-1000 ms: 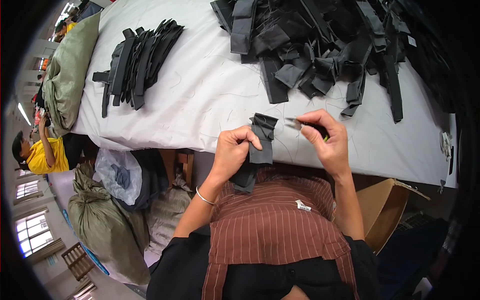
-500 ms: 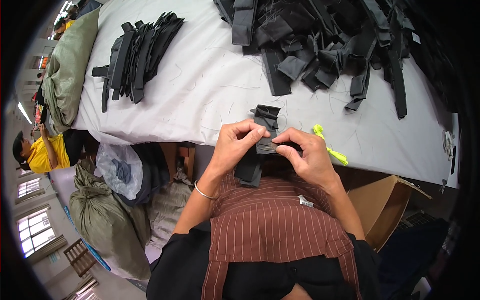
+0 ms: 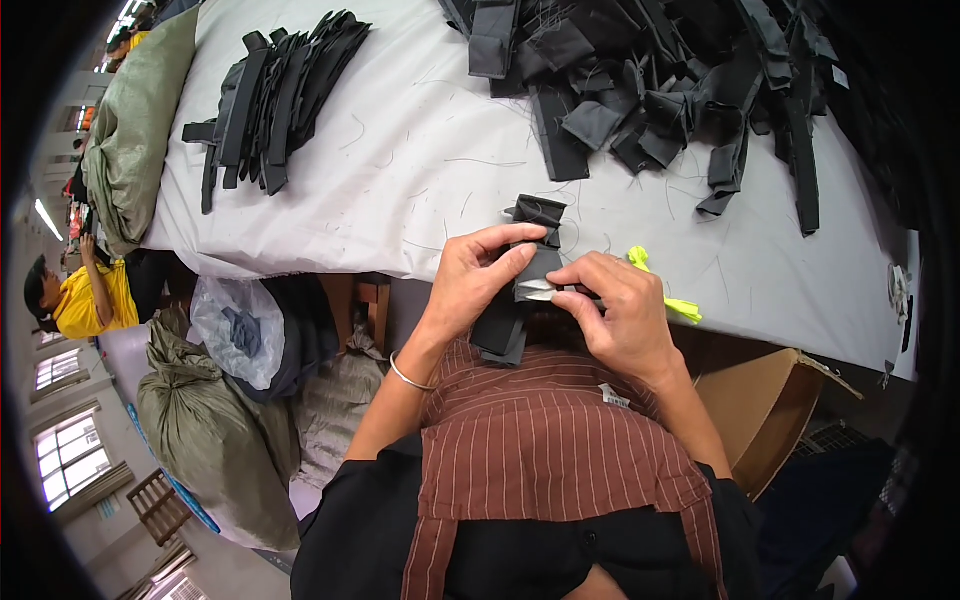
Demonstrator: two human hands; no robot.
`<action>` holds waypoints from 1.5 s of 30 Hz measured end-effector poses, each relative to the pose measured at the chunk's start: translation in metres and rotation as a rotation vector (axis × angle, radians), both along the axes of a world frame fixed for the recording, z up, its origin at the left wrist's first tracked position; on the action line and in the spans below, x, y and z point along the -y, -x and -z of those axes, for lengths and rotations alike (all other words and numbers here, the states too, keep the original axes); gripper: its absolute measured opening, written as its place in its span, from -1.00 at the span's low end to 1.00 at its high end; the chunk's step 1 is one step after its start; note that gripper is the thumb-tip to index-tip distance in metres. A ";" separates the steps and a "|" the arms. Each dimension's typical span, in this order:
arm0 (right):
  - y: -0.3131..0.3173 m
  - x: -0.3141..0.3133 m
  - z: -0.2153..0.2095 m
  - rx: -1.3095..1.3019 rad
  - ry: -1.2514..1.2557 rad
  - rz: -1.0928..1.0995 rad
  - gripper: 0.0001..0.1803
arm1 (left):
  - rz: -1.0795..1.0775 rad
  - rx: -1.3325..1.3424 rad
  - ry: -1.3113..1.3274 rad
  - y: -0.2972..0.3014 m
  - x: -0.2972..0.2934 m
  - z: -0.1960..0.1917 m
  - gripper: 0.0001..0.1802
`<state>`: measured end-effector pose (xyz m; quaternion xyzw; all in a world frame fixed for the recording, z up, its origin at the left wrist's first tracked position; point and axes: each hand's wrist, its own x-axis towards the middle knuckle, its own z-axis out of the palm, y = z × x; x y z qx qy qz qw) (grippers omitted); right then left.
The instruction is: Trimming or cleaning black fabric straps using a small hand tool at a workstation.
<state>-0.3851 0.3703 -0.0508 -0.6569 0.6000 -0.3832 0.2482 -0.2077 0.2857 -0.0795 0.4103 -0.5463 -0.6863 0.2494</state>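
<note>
Over the table's near edge, a black fabric strip (image 3: 545,262) hangs with its folded top on the cloth and its lower end in front of my apron. My left hand (image 3: 480,275) pinches it between thumb and fingers on its left side. In my right hand (image 3: 625,305) is a pair of thread snips (image 3: 538,289), silver blades pointing left across the strip; the fingers hide most of the handle. A neon yellow knotted strip (image 3: 682,309) lies on the cloth just beyond my right hand.
White cloth (image 3: 400,200) with loose threads covers the table. A neat stack of black strips (image 3: 270,105) lies far left, a tangled heap of strips (image 3: 640,100) far right. Sacks (image 3: 215,440) stand at left, a cardboard box (image 3: 765,420) at right. A person in yellow (image 3: 95,300) is at far left.
The snips' blades now show more plainly against the strip. My left fingers have shifted up along the fabric, and the view has tilted slightly.
</note>
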 end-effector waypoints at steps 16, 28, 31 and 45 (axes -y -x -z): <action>0.002 0.004 -0.002 -0.002 -0.003 -0.024 -0.89 | -0.002 0.006 0.017 0.002 -0.001 0.000 -0.75; 0.000 0.005 0.004 0.040 0.015 -0.030 -0.90 | 0.012 0.003 -0.001 0.003 0.000 -0.001 -0.73; 0.003 0.006 0.004 0.037 0.008 -0.020 -0.92 | -0.010 -0.036 -0.032 0.004 -0.001 -0.003 -0.68; -0.003 0.007 0.005 0.103 -0.131 0.133 -0.91 | 0.042 -0.191 -0.053 0.000 -0.015 -0.012 -0.47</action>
